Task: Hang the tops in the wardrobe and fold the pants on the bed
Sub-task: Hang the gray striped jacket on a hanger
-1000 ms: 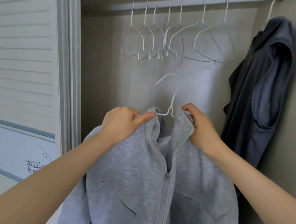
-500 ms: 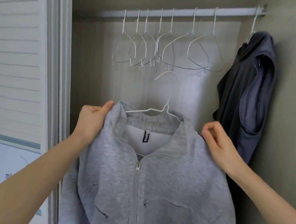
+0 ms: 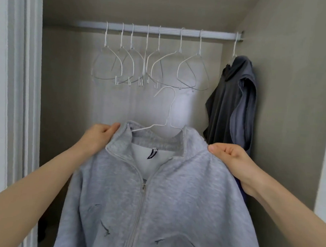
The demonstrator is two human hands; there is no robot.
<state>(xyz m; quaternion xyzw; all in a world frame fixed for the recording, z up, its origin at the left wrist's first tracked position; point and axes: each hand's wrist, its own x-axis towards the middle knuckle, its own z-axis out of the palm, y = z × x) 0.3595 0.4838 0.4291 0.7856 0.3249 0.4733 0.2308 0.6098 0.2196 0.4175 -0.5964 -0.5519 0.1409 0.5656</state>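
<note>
A grey zip-up sweatshirt (image 3: 153, 199) sits on a white wire hanger (image 3: 166, 112) in front of the open wardrobe. My left hand (image 3: 98, 138) grips its left shoulder beside the collar. My right hand (image 3: 230, 160) grips the right shoulder. The hanger's hook points up, well below the white wardrobe rail (image 3: 156, 29), and touches nothing. The zip is partly closed and the collar stands open with a dark label showing.
Several empty white wire hangers (image 3: 148, 69) hang on the rail's left and middle. A dark grey sleeveless top (image 3: 233, 108) hangs at the far right against the wardrobe wall. A sliding door frame (image 3: 20, 95) borders the left side.
My hands moved apart from the collar's front to the shoulders, spreading the sweatshirt over the hanger. The view tilted up, so the rail now sits lower in the frame.
</note>
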